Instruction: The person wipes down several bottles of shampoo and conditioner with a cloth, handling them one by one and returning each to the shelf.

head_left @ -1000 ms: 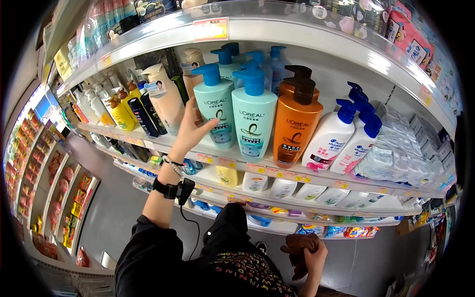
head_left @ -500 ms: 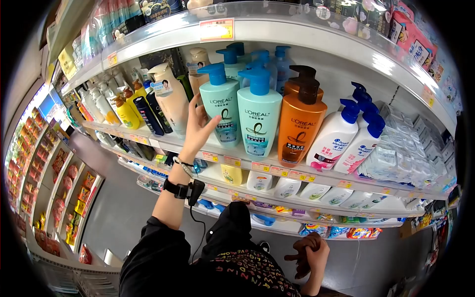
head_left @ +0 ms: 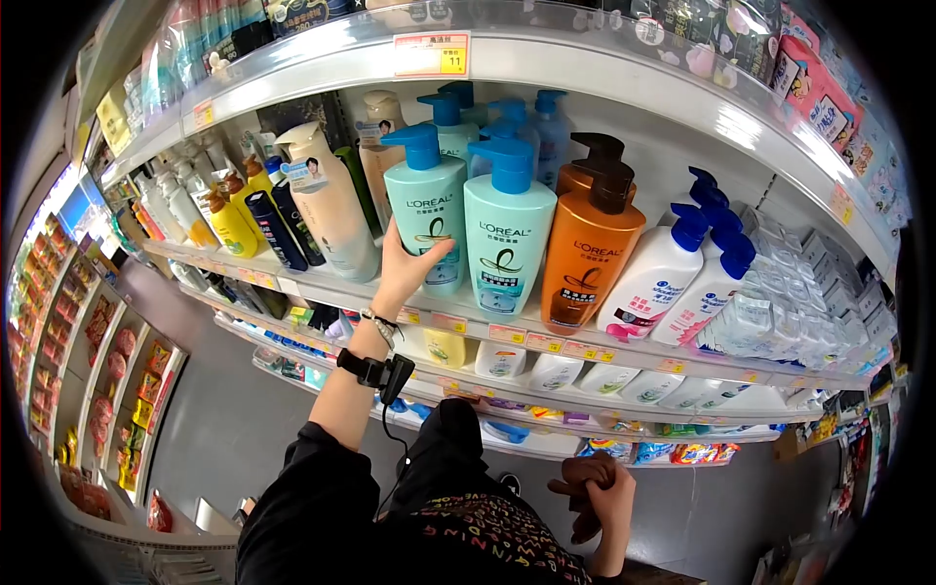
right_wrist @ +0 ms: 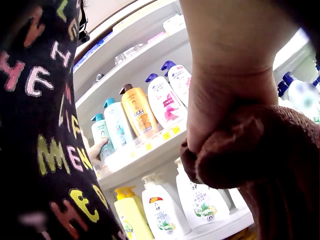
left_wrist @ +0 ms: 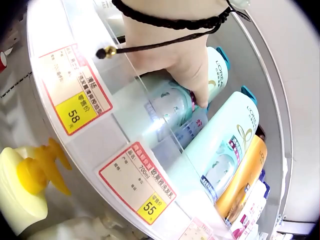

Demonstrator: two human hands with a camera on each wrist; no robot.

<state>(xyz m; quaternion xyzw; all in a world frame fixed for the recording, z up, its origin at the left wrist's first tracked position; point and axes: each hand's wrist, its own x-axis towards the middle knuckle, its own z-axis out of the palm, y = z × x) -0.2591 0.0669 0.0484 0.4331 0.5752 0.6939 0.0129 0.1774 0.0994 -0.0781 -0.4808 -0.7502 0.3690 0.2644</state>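
On the middle shelf, my left hand (head_left: 405, 273) grips the lower part of a pale green L'Oréal pump bottle (head_left: 426, 200) with a blue pump. Its thumb crosses the front label, and its fingers pass behind the bottle's left side, mostly hidden. In the left wrist view the thumb (left_wrist: 195, 82) lies against that same bottle (left_wrist: 167, 102), which stands at the shelf's front edge. A matching bottle (head_left: 509, 229) stands just to the right. Low beside my body, my right hand (head_left: 614, 500) holds a soft brown fuzzy thing (right_wrist: 230, 152), bunched up in its fingers.
Brown-orange L'Oréal bottles (head_left: 593, 249) and white blue-pump bottles (head_left: 651, 271) stand farther right. Left of my left hand is a beige pump bottle (head_left: 331, 210). An upper shelf edge (head_left: 585, 63) overhangs this row. More bottles fill the shelf below.
My left hand has closed in on the pale green bottle. Its fingers, spread beside the bottle before, have slipped behind it, and the thumb lies lower on the label. The right hand keeps its hold.
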